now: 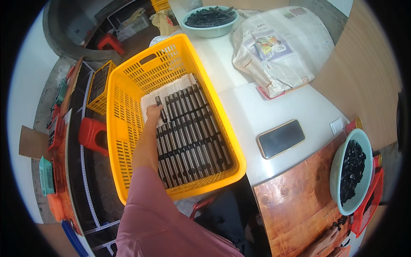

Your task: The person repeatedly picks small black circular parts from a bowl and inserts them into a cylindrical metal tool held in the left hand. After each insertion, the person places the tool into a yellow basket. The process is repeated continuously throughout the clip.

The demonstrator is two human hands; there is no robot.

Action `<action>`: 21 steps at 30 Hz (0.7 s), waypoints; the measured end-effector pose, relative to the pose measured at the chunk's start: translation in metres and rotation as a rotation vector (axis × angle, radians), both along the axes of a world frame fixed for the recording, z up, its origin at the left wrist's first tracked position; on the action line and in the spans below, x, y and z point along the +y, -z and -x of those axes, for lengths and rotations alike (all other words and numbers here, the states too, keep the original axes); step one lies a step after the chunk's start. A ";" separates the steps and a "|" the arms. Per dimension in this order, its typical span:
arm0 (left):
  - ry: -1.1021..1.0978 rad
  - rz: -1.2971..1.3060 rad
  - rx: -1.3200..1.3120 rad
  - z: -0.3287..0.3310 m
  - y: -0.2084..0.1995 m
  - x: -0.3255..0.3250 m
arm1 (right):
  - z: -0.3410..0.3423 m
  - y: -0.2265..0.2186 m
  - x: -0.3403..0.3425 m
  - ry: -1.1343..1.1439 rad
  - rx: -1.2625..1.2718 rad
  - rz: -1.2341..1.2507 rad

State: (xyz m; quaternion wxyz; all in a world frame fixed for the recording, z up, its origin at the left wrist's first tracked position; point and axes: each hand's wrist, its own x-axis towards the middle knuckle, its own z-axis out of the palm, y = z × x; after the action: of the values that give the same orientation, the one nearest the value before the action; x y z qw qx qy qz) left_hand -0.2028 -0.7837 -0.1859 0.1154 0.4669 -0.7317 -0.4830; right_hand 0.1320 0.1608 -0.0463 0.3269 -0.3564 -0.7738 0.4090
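My left hand (153,112) reaches into a large yellow plastic crate (128,107) and grips a dark metal rod (162,108) at the far left end of the rows. Several rows of grey metal rods (192,137) lie side by side on white paper in the crate. My pink sleeve (150,214) runs up from the lower edge. My right hand (326,244) rests on a brown wooden surface (295,201) at the bottom right, next to a few small black parts (340,222). Whether it holds anything is unclear.
A pale green bowl of black parts (352,171) sits at the right beside a red basket (369,201). A phone (280,138) lies on the white table. Newspaper (278,47) and another bowl (209,19) are further back. A red stool (92,135) and small yellow crate (99,85) stand left.
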 end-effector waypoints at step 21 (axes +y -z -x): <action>0.079 -0.025 -0.090 -0.011 -0.001 0.030 | 0.004 -0.012 -0.019 -0.016 -0.048 -0.123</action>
State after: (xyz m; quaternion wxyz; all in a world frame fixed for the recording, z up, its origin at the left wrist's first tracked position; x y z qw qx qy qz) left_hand -0.1919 -0.7537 -0.1853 0.0572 0.4603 -0.7481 -0.4746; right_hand 0.1280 0.1421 -0.0346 0.3261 -0.3390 -0.8082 0.3544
